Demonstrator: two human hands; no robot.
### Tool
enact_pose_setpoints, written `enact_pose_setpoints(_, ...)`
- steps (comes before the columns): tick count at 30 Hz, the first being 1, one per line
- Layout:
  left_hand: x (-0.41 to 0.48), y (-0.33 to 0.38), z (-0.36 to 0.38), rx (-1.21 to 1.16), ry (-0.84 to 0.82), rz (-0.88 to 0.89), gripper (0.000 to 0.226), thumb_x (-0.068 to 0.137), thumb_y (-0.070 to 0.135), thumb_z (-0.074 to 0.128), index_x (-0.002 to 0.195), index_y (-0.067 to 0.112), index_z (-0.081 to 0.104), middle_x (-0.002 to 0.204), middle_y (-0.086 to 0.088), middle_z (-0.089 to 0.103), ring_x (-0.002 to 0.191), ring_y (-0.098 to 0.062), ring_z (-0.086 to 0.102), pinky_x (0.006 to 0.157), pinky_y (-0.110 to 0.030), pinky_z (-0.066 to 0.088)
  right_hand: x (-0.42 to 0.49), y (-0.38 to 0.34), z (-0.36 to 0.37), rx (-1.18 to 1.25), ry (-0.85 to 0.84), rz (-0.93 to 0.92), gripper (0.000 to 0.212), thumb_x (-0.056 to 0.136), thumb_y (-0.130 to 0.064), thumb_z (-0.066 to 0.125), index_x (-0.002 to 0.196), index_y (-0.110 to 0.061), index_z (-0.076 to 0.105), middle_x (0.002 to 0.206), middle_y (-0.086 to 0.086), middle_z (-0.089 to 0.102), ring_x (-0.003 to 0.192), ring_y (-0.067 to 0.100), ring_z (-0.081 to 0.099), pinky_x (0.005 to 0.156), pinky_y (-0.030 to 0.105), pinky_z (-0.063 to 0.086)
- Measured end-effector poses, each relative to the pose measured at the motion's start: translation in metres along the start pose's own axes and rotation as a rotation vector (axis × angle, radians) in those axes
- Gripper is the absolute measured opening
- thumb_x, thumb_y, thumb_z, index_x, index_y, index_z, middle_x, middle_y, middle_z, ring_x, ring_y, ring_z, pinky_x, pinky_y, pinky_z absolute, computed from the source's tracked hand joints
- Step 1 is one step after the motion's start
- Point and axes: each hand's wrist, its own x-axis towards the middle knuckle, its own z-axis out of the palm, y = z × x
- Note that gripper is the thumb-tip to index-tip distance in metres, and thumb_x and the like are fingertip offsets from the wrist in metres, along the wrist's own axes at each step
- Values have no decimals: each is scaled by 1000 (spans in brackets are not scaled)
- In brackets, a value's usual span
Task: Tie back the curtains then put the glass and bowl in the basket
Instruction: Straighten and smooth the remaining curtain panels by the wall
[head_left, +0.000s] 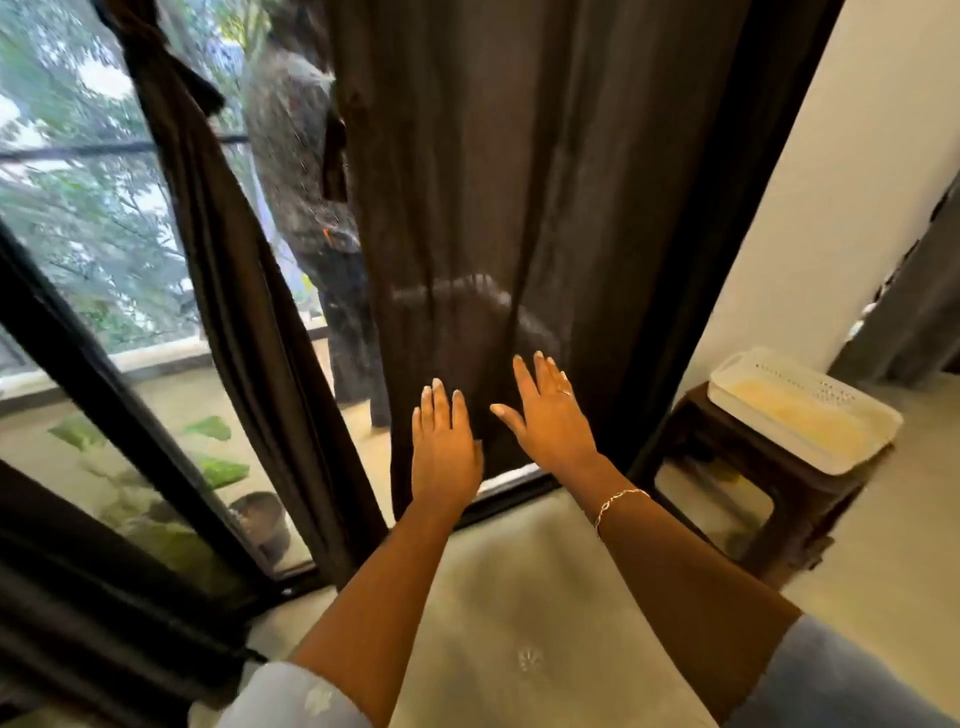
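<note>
Reaching toward the dark curtain (493, 208), left hand (444, 447) and right hand (550, 415) spread flat, holding nothing

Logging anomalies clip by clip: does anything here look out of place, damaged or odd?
One thing: the right curtain bears a pale, curved smear above the left hand and right hand, like a stain or worn patch. Nothing else stands out.

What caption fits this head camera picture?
Left hand and right hand, fingers straight, reach toward the dark curtain; white basket nearby.
</note>
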Motion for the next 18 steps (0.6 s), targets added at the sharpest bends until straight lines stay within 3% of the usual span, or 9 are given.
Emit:
enact_pose_setpoints(7, -15, 70, 38, -27, -43, 57, 62, 97, 29, 38, 147, 8, 7, 156, -17, -3, 145, -30, -4, 119, -40, 5, -35, 75, -2, 16, -24, 66, 69, 95, -50, 31, 149, -13, 10, 156, 17, 7, 145, 32, 4, 118, 38, 6)
enact_pose_setpoints(18, 31, 139, 52, -60, -62, 125, 62, 98, 31, 36, 148, 10, 7, 156, -16, -6, 145, -28, -7, 118, -40, 2, -26, 148, -9, 23, 1, 220, 69, 94, -51, 33, 149, -18, 8, 158, 11, 4, 146, 28, 0, 117, 36, 7)
